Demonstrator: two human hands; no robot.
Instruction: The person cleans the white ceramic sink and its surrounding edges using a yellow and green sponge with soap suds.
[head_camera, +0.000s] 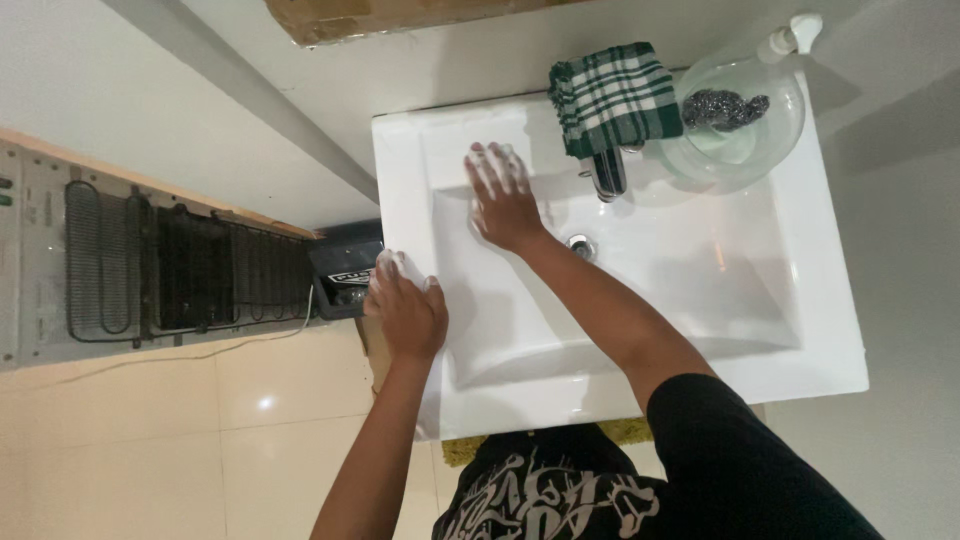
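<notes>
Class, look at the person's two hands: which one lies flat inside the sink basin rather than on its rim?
The right hand, spread on the basin's back slope near the tap; the left hand grips the sink at its left edge.

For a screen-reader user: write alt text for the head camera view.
Seen from above, a person's soapy right hand presses flat on the inner wall of a white sink, while the left hand grips its left rim. A green checked cloth drapes over the tap, beside a glass bowl holding a steel scourer.
</notes>
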